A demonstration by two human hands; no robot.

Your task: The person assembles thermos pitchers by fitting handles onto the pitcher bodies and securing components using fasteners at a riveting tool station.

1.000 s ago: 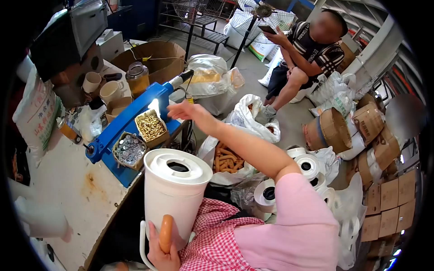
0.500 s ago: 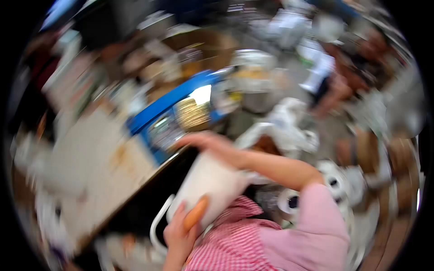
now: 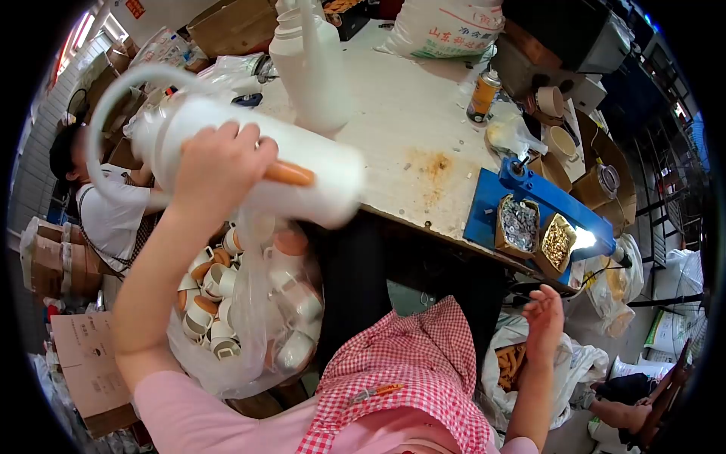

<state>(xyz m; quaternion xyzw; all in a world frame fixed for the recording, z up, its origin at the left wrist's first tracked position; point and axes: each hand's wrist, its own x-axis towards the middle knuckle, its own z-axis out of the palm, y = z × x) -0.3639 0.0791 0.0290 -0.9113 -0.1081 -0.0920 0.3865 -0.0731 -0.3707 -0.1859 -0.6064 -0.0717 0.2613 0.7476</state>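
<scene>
A white plastic thermos jug (image 3: 318, 181) lies tilted nearly on its side in the air, in front of me to the left. My left hand (image 3: 223, 166) is closed round its orange-brown side handle (image 3: 290, 173). A large white loop handle (image 3: 97, 136) sticks out at the jug's left end, slightly blurred. Behind it another white jug (image 3: 310, 83) stands upright on the worktable (image 3: 408, 151). My right hand (image 3: 544, 321) is raised beside the table's edge, fingers loosely bent and apart, with nothing visible in it. Below it, a white bag (image 3: 563, 378) contains orange-brown pieces (image 3: 511, 367).
A clear bag (image 3: 253, 333) of white and orange-brown cup-like parts stands left. A blue device (image 3: 484, 200) bears boxes of washers (image 3: 518, 223) and brass-coloured pieces (image 3: 557, 242). A spray can (image 3: 482, 96) and a printed sack (image 3: 446, 30) stand behind. A person (image 3: 113, 204) sits left.
My right hand has come off the jug and moved away to the right. My left hand still grips the handle, and the jug is now further left. The view has turned left.
</scene>
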